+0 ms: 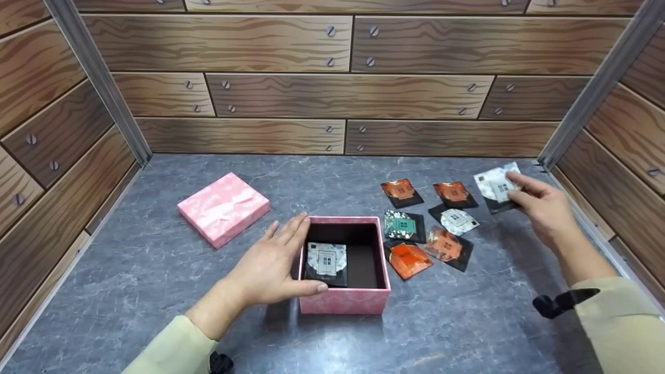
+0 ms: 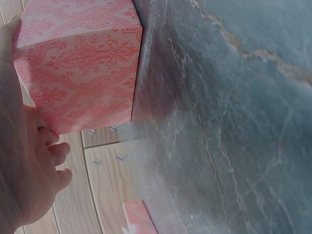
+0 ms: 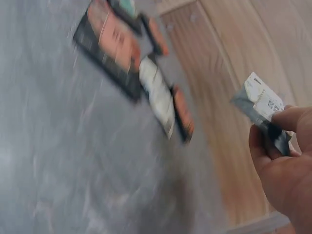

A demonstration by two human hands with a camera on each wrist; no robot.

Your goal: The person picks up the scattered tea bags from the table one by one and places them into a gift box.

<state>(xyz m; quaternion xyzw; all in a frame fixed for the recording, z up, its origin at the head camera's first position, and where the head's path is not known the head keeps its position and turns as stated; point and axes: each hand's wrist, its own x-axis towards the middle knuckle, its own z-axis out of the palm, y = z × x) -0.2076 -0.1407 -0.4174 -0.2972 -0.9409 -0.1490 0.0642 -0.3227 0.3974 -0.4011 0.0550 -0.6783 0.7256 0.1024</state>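
In the head view, my left hand [image 1: 267,265] rests against the left side of an uncovered pink box [image 1: 343,301], its fingers along the left rim and thumb across the front rim. Inside the box, at the left, lies a black sachet with a white-and-grey print [image 1: 327,259]. My right hand [image 1: 545,208] pinches a similar white-and-black sachet [image 1: 496,187] between thumb and fingers, off to the right of the box. The right wrist view shows that sachet [image 3: 263,105] raised above the table. Red damask patterns cover the box wall [image 2: 87,73] in the left wrist view.
Right of the box lie several sachets: orange ones [image 1: 452,193], a green one [image 1: 404,225] and a white-and-black one [image 1: 457,220], some overlapping. A pink lid with a bow [image 1: 223,210] sits at the left on the grey marbled table [image 1: 156,291]. Wood-print panels [image 1: 280,93] enclose it.
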